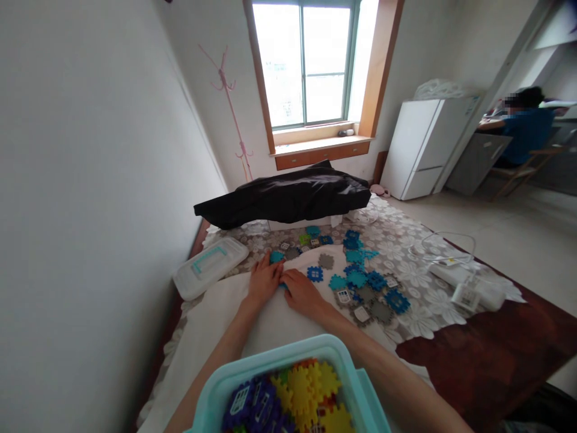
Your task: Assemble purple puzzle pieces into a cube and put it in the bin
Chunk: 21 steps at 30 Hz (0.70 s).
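My left hand (264, 281) and my right hand (303, 293) meet on a white cloth (274, 319), both curled around a teal toothed plastic tile (276, 257) that pokes out between the fingertips. Just beyond them lie several loose interlocking tiles in blue, teal and grey (360, 278). A teal plastic box (288, 391) close to me holds yellow, purple and orange tiles.
A clear box lid (211, 266) lies to the left by the wall. A black bag (288, 197) lies behind the tiles. White charger and cables (466, 282) rest at right. A white fridge (424, 147) stands beyond; a person sits at a desk (523, 129).
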### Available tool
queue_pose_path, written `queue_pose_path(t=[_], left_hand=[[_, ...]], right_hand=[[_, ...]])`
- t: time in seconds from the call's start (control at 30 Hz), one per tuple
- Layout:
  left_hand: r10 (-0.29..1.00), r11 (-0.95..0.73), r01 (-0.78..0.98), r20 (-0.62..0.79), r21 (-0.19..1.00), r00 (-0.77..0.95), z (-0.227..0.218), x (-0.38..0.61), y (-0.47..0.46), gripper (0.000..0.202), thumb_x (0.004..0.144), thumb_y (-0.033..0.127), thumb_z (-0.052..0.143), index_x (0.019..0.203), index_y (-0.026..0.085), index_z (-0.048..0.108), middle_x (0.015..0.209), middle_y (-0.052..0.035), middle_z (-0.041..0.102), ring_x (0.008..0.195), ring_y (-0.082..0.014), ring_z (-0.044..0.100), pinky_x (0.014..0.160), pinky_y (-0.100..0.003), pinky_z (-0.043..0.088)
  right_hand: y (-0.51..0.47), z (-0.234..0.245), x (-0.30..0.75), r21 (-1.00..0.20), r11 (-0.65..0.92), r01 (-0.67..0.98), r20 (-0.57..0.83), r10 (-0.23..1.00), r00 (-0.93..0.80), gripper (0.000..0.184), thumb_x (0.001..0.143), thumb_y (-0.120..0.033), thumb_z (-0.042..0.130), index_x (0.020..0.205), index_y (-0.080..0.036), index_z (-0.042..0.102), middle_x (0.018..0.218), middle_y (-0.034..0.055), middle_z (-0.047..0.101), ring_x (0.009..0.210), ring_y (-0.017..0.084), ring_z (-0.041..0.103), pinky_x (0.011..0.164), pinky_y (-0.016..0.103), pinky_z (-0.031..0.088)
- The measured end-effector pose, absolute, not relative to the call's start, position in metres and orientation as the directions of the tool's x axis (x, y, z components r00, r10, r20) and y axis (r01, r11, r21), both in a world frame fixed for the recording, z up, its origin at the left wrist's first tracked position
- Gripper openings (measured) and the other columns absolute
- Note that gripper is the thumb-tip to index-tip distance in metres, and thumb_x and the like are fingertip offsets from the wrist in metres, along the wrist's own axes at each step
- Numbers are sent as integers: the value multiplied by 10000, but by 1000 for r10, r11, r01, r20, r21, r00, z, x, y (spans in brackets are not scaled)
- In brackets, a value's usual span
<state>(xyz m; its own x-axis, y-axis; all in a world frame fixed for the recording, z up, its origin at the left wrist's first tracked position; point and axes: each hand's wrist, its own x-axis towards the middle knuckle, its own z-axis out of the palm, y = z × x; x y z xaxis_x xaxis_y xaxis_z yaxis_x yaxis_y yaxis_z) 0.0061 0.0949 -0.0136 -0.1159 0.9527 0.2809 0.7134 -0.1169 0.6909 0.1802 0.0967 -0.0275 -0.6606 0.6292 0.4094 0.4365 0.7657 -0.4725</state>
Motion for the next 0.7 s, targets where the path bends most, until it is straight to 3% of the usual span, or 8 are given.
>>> queue_pose_path(t=[0.2,0.4,0.6,0.7], left_hand=[[965,-89,790,249,607,-83,-11,8,96,337,957,394,583,1203,265,774,1646,-141,396,1419,-456,428,1210,-633,196],[933,-103,771,330,629,-144,-15,7,100,517,954,370,584,1447,210,589,1612,-180,426,1437,-432,416,1212,-608,244],[881,-140,549,356,824,-310,-14,2,103,511,858,327,708,1345,190,629,1442,-179,587,1385,-378,500,1225,-526,294],[867,-136,482,339,865,-365,-11,0,102,457,863,360,711,1289,206,653,1403,-155,620,1312,-351,560,1155,-483,392]], right_hand=[[96,-25,179,-454,742,494,395,664,-634,250,880,-164,605,1128,-194,600,1188,113,659,1180,276,558,1035,417,455],[96,-22,180,-478,701,529,357,705,-612,311,871,-226,642,1177,-205,589,1214,108,645,1176,291,547,1010,442,453],[100,-23,180,-591,666,455,371,726,-579,304,864,-213,651,1165,-215,606,1195,94,660,1165,277,570,1026,419,458],[102,-24,181,-635,654,411,384,729,-566,291,882,-191,626,1172,-211,613,1190,95,668,1159,270,580,1030,419,462]])
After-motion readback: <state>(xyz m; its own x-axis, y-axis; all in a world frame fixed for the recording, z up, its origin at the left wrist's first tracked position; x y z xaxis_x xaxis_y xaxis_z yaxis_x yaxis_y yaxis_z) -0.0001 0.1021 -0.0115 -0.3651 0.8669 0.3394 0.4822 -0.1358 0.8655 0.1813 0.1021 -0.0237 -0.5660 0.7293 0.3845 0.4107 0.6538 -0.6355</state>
